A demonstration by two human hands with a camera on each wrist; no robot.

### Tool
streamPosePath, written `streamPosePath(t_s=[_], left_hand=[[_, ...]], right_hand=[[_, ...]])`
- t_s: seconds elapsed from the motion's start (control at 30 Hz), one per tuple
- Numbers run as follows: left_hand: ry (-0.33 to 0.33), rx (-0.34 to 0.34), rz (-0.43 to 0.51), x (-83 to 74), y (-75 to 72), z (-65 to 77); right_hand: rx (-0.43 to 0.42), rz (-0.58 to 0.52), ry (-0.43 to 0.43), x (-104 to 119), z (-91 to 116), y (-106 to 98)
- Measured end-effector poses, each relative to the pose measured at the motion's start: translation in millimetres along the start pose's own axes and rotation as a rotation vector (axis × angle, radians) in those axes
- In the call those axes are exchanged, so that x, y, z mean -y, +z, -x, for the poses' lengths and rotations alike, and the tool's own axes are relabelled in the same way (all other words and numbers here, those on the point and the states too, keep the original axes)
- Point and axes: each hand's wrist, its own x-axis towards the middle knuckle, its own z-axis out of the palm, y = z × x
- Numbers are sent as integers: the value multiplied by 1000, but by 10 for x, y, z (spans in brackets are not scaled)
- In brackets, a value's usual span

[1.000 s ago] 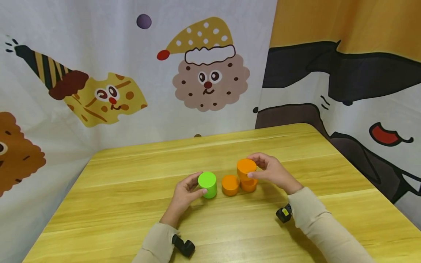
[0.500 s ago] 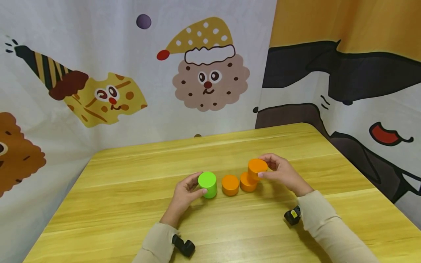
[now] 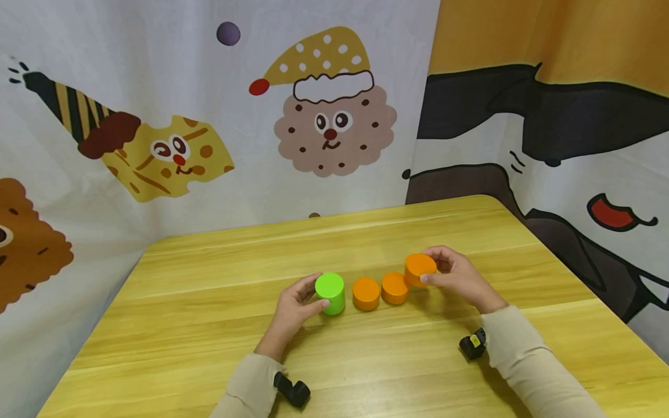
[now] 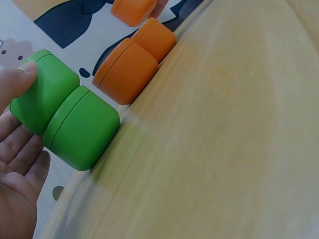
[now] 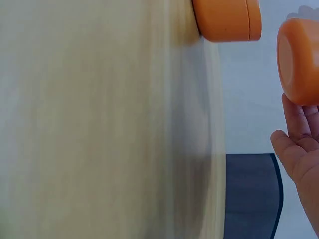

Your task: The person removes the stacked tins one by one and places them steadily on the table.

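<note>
Two small green lidded jars stand one on top of the other at the middle of the table. My left hand [image 3: 292, 313] holds the upper green jar [image 4: 52, 92] from the left, thumb on its near side; the lower green jar [image 4: 84, 129] stands on the tabletop. To their right are two orange lidded jars, a left one [image 3: 366, 294] and a right one [image 3: 394, 288], side by side. My right hand [image 3: 460, 281] holds a third orange jar [image 3: 420, 269] between thumb and fingers. In the right wrist view this held jar hangs above the table level.
The wooden table [image 3: 209, 325] has a far edge against a hanging cloth [image 3: 198, 69] printed with cartoon figures. A small black camera sits at each wrist, one at the left wrist [image 3: 292, 390] and one at the right wrist [image 3: 473, 343].
My right hand has moved to the right with its orange jar, from over the right-hand orange jar on the table to beside it. My left hand and the green jars have stayed put.
</note>
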Motion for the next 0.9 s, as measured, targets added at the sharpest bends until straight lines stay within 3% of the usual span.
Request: streamPosePath(t_s=[0.43, 0.9], left_hand=[[-40, -5, 29, -47, 16, 4], [-28, -4, 24, -11, 16, -5]], right_hand=[[18, 14, 96, -57, 33, -71], [77, 69, 196, -88, 31, -62]])
